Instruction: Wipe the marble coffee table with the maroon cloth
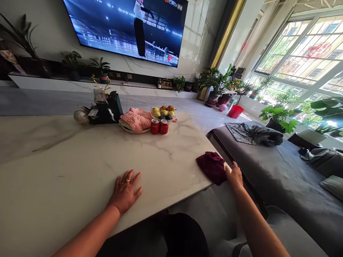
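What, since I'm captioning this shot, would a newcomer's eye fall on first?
Probably the large, blue-lit television screen on the marble-patterned wall. Next, the crumpled dark-maroon cloth near the right end of the pale, veined tabletop, with the person's right hand at its side. Farther back on that tabletop, two shiny red cans stand before round yellow fruit.

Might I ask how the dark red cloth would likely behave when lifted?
The cloth is probably floppy, judging by its bunched folds. Lying low and crumpled on the table, it seems unlikely to roll or tip.
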A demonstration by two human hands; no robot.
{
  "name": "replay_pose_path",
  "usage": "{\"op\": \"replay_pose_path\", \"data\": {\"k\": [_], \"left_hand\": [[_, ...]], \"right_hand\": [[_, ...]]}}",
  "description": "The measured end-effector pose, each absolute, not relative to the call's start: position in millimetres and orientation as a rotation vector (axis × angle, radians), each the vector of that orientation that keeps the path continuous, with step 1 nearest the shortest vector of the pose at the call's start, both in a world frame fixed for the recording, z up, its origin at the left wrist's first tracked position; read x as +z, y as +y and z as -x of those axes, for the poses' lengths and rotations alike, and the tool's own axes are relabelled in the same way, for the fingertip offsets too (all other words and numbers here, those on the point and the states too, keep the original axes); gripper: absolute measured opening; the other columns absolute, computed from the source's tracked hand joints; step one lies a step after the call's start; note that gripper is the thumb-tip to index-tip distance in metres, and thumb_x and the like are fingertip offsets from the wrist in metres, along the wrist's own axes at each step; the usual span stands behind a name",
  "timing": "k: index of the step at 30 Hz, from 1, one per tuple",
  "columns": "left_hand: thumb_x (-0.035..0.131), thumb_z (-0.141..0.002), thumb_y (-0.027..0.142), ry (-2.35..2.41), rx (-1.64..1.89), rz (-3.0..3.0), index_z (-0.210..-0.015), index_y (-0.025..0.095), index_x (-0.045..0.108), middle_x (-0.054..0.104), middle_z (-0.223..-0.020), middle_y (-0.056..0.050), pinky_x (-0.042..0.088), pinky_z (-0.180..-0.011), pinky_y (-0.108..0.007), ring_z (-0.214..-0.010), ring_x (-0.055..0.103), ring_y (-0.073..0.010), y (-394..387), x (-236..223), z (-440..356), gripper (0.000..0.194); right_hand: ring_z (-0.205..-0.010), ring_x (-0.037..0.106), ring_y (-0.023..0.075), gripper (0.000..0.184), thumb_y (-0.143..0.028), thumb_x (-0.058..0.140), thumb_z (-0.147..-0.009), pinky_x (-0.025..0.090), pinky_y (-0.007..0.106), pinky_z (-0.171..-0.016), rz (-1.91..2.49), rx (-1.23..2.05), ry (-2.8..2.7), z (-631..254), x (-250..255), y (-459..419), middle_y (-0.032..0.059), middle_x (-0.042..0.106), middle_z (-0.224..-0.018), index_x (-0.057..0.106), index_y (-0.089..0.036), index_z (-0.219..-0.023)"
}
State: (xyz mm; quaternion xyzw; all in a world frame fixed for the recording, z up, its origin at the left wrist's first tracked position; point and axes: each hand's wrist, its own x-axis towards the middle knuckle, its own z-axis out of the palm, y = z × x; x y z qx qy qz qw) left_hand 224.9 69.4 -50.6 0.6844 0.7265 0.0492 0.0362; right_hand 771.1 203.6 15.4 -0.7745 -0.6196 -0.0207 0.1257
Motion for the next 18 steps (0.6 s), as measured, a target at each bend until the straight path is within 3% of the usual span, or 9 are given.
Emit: {"op": "replay_pose_path", "data": {"k": [4, 6, 9, 14, 16, 18], "left_hand": [[0.045, -0.103, 0.042, 2.225, 0.153, -2.090, -0.166, 0.017, 0.050, 0.037, -0.178, -0.022, 0.021, -0.137, -0.067, -0.167, 0.033, -0.0399, 69, -52, -224, 0.068], [0.044, -0.103, 0.043, 2.225, 0.138, -2.093, -0.166, 0.017, 0.049, 0.037, -0.178, -0.022, 0.021, -0.137, -0.066, -0.167, 0.033, -0.0401, 69, -51, -224, 0.068], [0.043, -0.104, 0.044, 2.229, 0.113, -2.101, -0.166, 0.018, 0.050, 0.037, -0.178, -0.022, 0.022, -0.137, -0.066, -0.167, 0.033, -0.0398, 69, -50, -224, 0.068], [0.042, -0.103, 0.045, 2.242, 0.110, -2.119, -0.166, 0.018, 0.050, 0.038, -0.178, -0.022, 0.023, -0.136, -0.067, -0.166, 0.034, -0.0396, 69, -54, -222, 0.069], [0.042, -0.103, 0.045, 2.242, 0.140, -2.123, -0.165, 0.018, 0.051, 0.040, -0.177, -0.021, 0.023, -0.136, -0.067, -0.166, 0.035, -0.0395, 70, -57, -221, 0.068], [0.044, -0.103, 0.045, 2.243, 0.176, -2.123, -0.165, 0.019, 0.052, 0.041, -0.177, -0.021, 0.023, -0.136, -0.067, -0.165, 0.036, -0.0393, 69, -59, -221, 0.068]], "right_hand": [[-0.145, 0.057, 0.0331, 0.052, -0.044, 0.041, -0.105, 0.043, 0.052, -0.127, 1.772, 0.051, -2.242, -749, 11, 202, 0.0165, 0.068, -0.149, 0.070, -0.022, -0.141], [-0.145, 0.058, 0.0293, 0.048, -0.043, 0.044, -0.105, 0.043, 0.048, -0.129, 1.492, 0.222, -2.483, -731, 7, 209, 0.0124, 0.068, -0.152, 0.073, -0.026, -0.138], [-0.159, 0.045, 0.0275, 0.061, -0.045, 0.049, -0.103, 0.038, 0.048, -0.134, 1.618, 0.320, -2.441, -717, 5, 231, 0.0094, 0.051, -0.171, 0.057, -0.025, -0.159], [-0.165, 0.037, 0.0345, 0.075, -0.052, 0.028, -0.110, 0.041, 0.059, -0.128, 2.277, 0.259, -1.838, -743, 17, 258, 0.0237, 0.039, -0.175, 0.030, -0.014, -0.174], [-0.167, 0.029, 0.0373, 0.080, -0.060, 0.033, -0.108, 0.040, 0.063, -0.128, 2.226, 0.220, -1.925, -750, 16, 252, 0.0216, 0.029, -0.181, 0.024, -0.020, -0.177], [-0.171, 0.018, 0.0417, 0.087, -0.067, 0.053, -0.101, 0.034, 0.069, -0.129, 2.138, 0.221, -2.146, -747, 9, 240, 0.0123, 0.016, -0.187, 0.026, -0.034, -0.176]]}}
